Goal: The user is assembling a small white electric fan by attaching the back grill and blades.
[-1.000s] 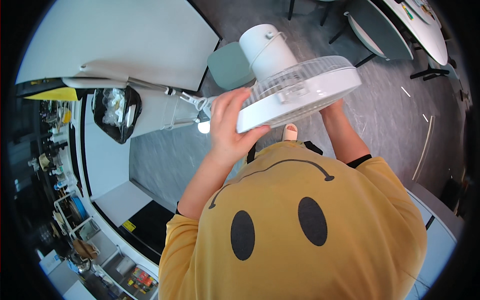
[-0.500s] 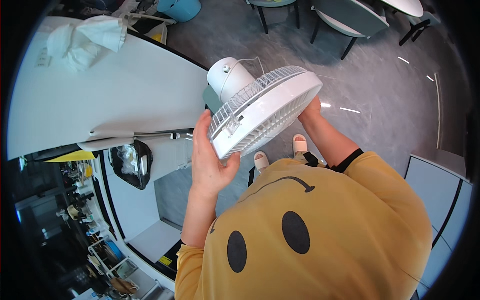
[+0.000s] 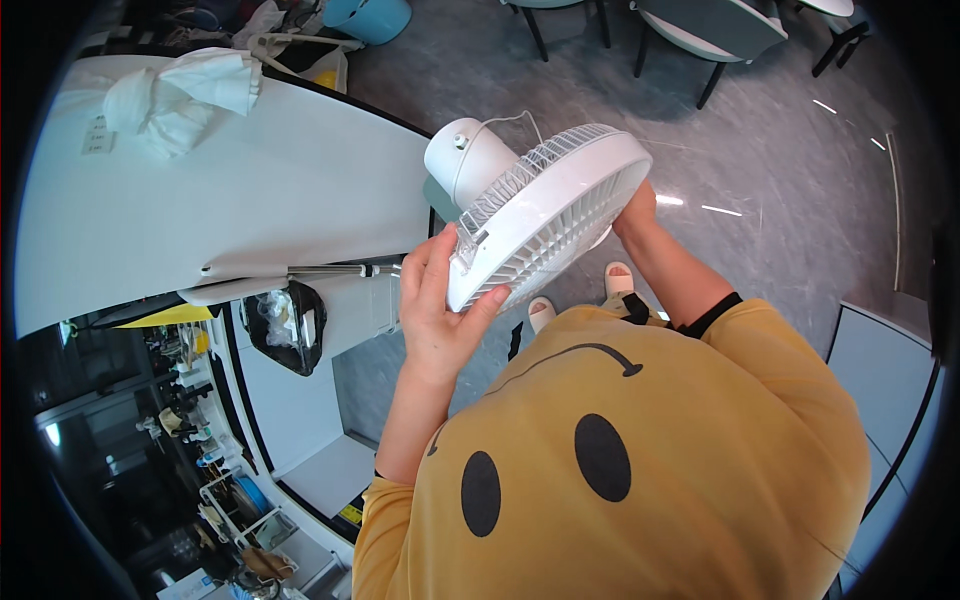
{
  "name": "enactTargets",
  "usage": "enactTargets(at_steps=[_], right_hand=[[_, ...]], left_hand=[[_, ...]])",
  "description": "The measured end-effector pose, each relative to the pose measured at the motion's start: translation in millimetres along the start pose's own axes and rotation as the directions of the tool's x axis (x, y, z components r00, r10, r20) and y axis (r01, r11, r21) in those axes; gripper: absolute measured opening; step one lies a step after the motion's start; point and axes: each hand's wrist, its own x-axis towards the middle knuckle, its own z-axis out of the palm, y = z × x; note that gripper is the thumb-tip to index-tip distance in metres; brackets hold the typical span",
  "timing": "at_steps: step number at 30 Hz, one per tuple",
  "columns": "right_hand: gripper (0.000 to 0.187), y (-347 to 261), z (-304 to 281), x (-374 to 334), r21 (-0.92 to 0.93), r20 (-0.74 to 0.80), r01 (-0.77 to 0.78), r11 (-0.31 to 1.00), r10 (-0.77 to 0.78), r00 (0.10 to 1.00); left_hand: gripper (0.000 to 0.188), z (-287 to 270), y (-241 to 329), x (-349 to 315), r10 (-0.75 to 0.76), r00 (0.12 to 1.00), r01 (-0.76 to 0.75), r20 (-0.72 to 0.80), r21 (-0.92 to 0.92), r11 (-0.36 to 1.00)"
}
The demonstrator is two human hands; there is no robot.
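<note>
In front of my body I hold a white electric fan (image 3: 560, 205), its round wire guard tilted with the slatted front turned toward me and down. The cylindrical motor housing (image 3: 470, 160) sticks out at the back, with a thin cable looping from it to the guard. My left hand (image 3: 445, 305) grips the near left rim, thumb on the front edge and fingers along the back side. At the right rim is my right hand (image 3: 635, 212), closed on the fan; its fingertips are hidden behind the guard. A grey-green part shows beneath the housing.
A white table (image 3: 270, 180) stretches to the left, with a knotted white cloth bundle (image 3: 170, 100) on it. A black-lined trash bin (image 3: 287, 330) hangs beside a cabinet. Chairs (image 3: 710, 35) and a blue bucket (image 3: 368, 17) stand farther off. Pale cabinets (image 3: 885, 385) are at right.
The fan and both hands sit slightly farther right in the picture, as does the whole surrounding room. My left fingers have shifted a little on the rim, near the clip.
</note>
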Motion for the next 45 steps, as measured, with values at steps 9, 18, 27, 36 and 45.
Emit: enactTargets(at_steps=[9, 18, 27, 36, 45], right_hand=[[0.037, -1, -1, 8, 0.043, -0.017, -0.093, 0.995, 0.094, 0.995], [0.053, -100, 37, -48, -0.17, 0.711, 0.891, 0.421, -0.574, 0.407], [0.042, -112, 49, -56, -0.223, 0.817, 0.935, 0.274, -0.471, 0.333], [0.042, -118, 51, -59, -0.299, 0.82, 0.894, 0.334, -0.389, 0.419], [0.031, -114, 47, -60, -0.329, 0.811, 0.82, 0.469, -0.305, 0.5]], left_hand=[[0.071, -2, 0, -6, -0.016, 1.0, 0.015, 0.007, 0.067, 0.998], [0.074, -5, -1, -10, -0.019, 0.998, 0.011, 0.054, 0.133, 0.991], [0.075, -4, 1, -10, 0.028, 0.999, -0.031, 0.026, 0.11, 0.993], [0.072, -6, -3, -7, 0.086, 0.996, -0.087, 0.014, 0.214, 0.973], [0.071, -9, -11, -2, 0.145, 0.989, -0.139, -0.023, 0.176, 0.975]])
